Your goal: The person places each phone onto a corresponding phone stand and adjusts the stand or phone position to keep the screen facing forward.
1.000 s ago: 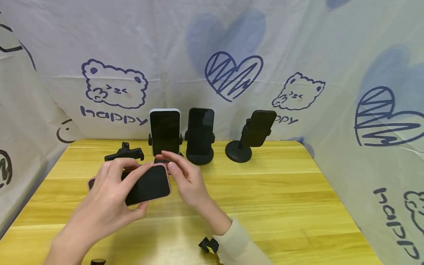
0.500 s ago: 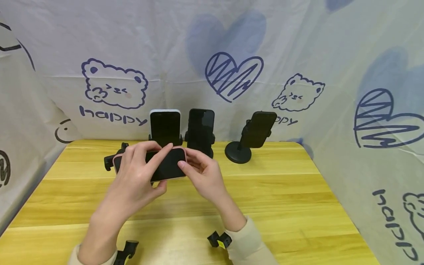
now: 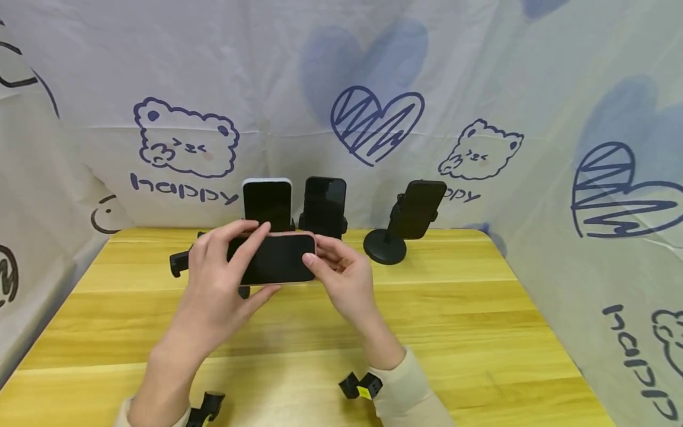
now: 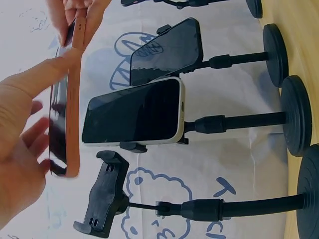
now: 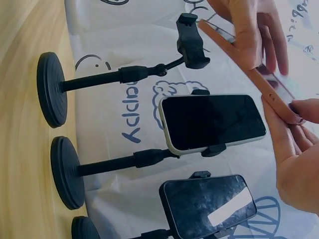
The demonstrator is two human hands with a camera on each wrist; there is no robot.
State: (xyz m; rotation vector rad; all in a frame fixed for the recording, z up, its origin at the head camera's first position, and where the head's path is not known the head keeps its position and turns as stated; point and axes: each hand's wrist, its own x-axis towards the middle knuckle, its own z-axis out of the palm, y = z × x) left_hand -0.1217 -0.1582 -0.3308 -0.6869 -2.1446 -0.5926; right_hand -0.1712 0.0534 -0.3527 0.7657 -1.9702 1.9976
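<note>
A phone [image 3: 280, 259] in a pink case is held sideways above the table, its dark screen facing up toward the head camera. My left hand [image 3: 219, 279] grips it by its long edges, thumb along the lower edge and fingers on the upper one. At the other end, my right hand [image 3: 349, 287] pinches the phone's short edge, with the thumb on the screen side. In the left wrist view, the bare clamp of a black phone stand [image 4: 107, 194] is below the phone [image 4: 74, 114] and apart from it.
Behind the hands, a white-edged phone [image 3: 267, 204] and a dark phone [image 3: 325, 204] are clamped upright on stands. Farther right, another phone [image 3: 418, 210] leans on a round-based stand [image 3: 385, 246]. A printed cloth [image 3: 299, 148] hangs behind the wooden table [image 3: 453, 332].
The phone has moved right and away from the body and turned level. My right hand, earlier touching near its corner, now pinches its end. The stands have not moved.
</note>
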